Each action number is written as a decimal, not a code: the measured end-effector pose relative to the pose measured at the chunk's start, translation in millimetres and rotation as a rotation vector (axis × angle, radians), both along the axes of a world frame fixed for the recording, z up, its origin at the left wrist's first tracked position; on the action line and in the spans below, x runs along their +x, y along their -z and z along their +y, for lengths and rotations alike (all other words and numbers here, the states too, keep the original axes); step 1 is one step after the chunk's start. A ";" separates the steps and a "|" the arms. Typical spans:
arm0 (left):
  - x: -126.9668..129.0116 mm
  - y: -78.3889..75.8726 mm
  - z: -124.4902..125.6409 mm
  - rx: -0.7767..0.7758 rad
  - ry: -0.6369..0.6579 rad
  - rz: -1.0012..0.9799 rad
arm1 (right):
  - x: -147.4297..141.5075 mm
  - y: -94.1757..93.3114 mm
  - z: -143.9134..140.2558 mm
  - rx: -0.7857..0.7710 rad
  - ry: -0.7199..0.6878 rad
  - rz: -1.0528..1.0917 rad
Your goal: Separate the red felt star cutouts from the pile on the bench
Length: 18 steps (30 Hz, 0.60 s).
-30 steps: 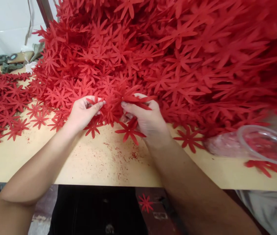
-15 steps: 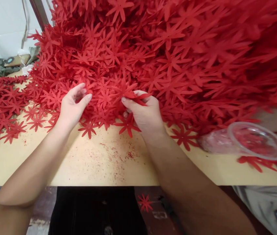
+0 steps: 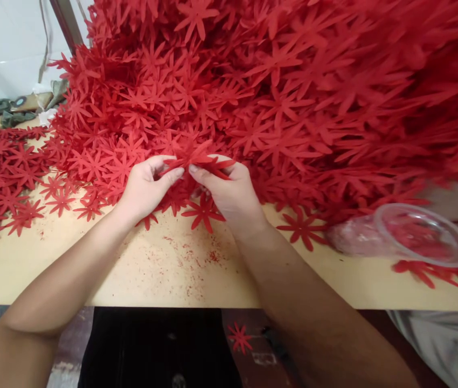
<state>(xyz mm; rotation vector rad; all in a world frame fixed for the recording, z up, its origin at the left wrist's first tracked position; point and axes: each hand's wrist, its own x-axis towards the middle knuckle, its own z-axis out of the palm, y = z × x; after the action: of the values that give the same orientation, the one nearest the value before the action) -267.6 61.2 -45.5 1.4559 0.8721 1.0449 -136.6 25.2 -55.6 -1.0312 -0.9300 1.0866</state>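
Between my hands is a red flower-shaped cutout (image 3: pixel 192 156) with long narrow petals. My right hand (image 3: pixel 229 186) pinches it between thumb and fingers, with petals sticking out over the palm. From the left, the thumb and fingers of my left hand (image 3: pixel 152 180) close on its petal tips. Whether it is one layer or a small stack, I cannot tell. A large heap of the same red cutouts (image 3: pixel 281 102) rises just behind both hands. One loose flower cutout (image 3: pixel 203 213) lies below the right hand on the pale tabletop (image 3: pixel 152 280).
A clear plastic tub (image 3: pixel 427 234) lies on its side at the right, red pieces showing through it. More red cutouts (image 3: pixel 2 178) spread over the left side. Red crumbs (image 3: pixel 213 256) dot the table. A grey-green cloth (image 3: pixel 19 116) lies at the back left. One cutout (image 3: pixel 240 338) lies below the table edge.
My left hand has moved right and its fingers have closed on the flower's petals. The right hand, with the flower in it, has shifted slightly left.
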 end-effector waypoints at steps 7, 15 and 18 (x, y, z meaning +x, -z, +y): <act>-4.5 -3.9 5.0 -0.083 -0.136 0.029 | 12.6 2.3 4.2 -0.063 0.042 0.075; -8.8 -1.3 8.2 -0.049 -0.212 0.045 | 16.0 -3.2 3.3 -0.109 0.007 0.146; -8.5 -2.2 7.4 -0.054 -0.186 0.088 | 10.3 -5.5 -1.4 -0.090 0.003 0.173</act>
<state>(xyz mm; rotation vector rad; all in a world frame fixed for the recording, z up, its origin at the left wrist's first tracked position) -276.1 68.6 -43.3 1.4041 1.1075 1.0913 -126.3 23.7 -50.1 -0.9943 -0.7463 1.2035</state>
